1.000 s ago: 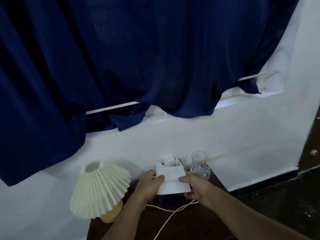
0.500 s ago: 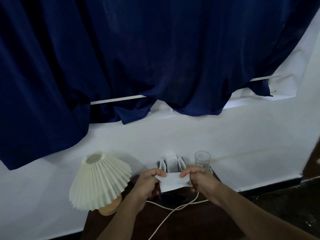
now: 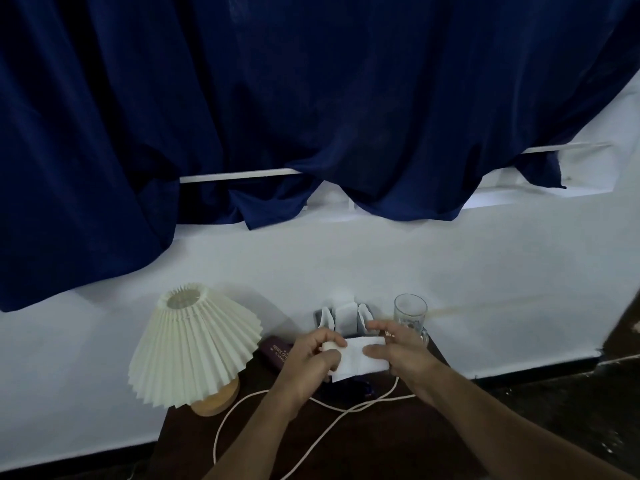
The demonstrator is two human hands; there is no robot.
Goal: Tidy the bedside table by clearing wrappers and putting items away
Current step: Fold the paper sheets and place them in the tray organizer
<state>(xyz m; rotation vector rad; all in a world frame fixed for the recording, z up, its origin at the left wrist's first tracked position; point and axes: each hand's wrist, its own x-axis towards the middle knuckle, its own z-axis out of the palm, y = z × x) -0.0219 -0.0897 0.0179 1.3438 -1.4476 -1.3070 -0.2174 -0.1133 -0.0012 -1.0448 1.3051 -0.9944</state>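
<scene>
Nearest, a white cord (image 3: pixel 348 409) looped across the dark bedside table (image 3: pixel 381 445). Just above, a folded white tissue (image 3: pixel 360 362) held between both hands. Left hand (image 3: pixel 308 362) pinching its left end, fingers curled; right hand (image 3: pixel 398 358) gripping the right edge, thumb on top. Behind, a tissue holder (image 3: pixel 343 315), glass (image 3: pixel 410 311) and pleated lamp (image 3: pixel 194 348).

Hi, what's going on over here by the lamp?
A person is tidying a dark bedside table. The left hand and the right hand both pinch a white tissue just above the tabletop, apparently folding it. Behind the hands stand a holder of white sheets and an empty drinking glass. A pleated lamp stands at the left, with a maroon booklet beside it, and a white cord trails across the table.
</scene>
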